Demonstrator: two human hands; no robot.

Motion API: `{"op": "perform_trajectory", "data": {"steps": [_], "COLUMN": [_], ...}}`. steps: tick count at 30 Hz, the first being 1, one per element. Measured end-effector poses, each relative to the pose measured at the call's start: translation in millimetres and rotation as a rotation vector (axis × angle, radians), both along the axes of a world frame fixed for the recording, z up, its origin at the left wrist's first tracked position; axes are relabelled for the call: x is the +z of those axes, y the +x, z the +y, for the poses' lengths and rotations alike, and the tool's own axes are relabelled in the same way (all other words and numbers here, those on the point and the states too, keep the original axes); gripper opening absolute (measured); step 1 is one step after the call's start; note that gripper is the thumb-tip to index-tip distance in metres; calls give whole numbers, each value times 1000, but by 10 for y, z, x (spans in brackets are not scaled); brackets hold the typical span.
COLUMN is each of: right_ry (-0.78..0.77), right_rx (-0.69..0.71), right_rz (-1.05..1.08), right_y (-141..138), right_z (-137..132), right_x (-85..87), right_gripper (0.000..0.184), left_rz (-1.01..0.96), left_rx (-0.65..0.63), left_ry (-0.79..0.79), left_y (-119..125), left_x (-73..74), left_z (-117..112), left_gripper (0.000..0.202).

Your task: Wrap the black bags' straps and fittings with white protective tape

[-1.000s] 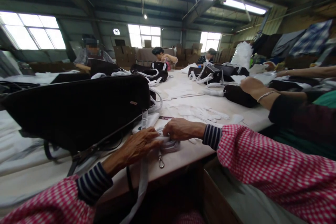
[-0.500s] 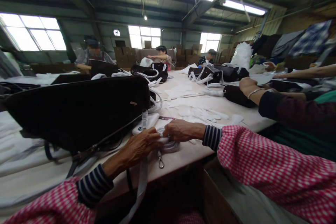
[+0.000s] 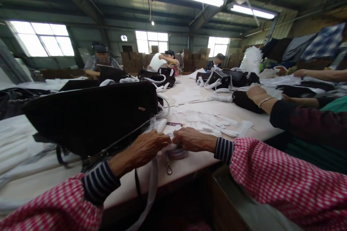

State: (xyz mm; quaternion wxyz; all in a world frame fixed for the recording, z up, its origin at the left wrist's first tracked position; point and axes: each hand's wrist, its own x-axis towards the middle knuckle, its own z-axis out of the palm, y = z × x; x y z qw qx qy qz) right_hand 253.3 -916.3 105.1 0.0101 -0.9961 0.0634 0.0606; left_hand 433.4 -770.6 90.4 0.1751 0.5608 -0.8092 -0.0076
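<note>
My left hand (image 3: 148,146) and my right hand (image 3: 191,139) meet at the near edge of the long white table (image 3: 189,162). Both are closed on a coiled bag strap wrapped in white paper (image 3: 177,151). A metal clasp (image 3: 169,168) hangs from the strap over the table's edge, and a white paper band (image 3: 150,195) trails down below my left hand. A large black handbag (image 3: 89,115) lies just left of my hands, its thin black strap running toward them.
Loose white paper pieces (image 3: 214,122) lie beyond my hands. A co-worker's arm with a bracelet (image 3: 267,101) rests on a black bag (image 3: 245,101) at the right. More black bags (image 3: 217,77) and several seated people sit farther along the table.
My two hands have drawn a little closer together on the wrapped strap. The co-worker's hand at the right has shifted slightly, and a person at the far end raised a white sheet.
</note>
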Motion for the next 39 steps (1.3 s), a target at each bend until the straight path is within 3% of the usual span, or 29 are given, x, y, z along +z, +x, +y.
{"op": "perform_trajectory", "data": {"steps": [4, 6, 11, 16, 22, 27, 32, 39], "right_ry": [37, 56, 63, 70, 177, 242, 218, 161], "right_rx": [-19, -34, -37, -69, -91, -118, -128, -153], "right_rz": [5, -1, -40, -22, -85, -89, -71, -80], "right_y": [4, 4, 9, 25, -15, -39, -2, 5], "right_z": [-5, -10, -41, -20, -23, -102, -55, -28], "right_x": [18, 20, -31, -46, -13, -42, -12, -29], "right_gripper": [26, 26, 22, 20, 29, 21, 24, 19], "left_rz": [-204, -247, -310, -63, -79, 173, 465, 611], "left_rx": [8, 36, 170, 290, 184, 78, 164, 222], "left_ry": [46, 78, 81, 86, 73, 95, 248, 275], "left_y": [-143, -223, -298, -262, -277, -208, -74, -92], "left_x": [332, 403, 252, 104, 136, 199, 118, 76], "left_z": [6, 17, -78, -150, -257, -398, -373, -470], "left_gripper": [27, 27, 33, 26, 20, 11, 22, 21]}}
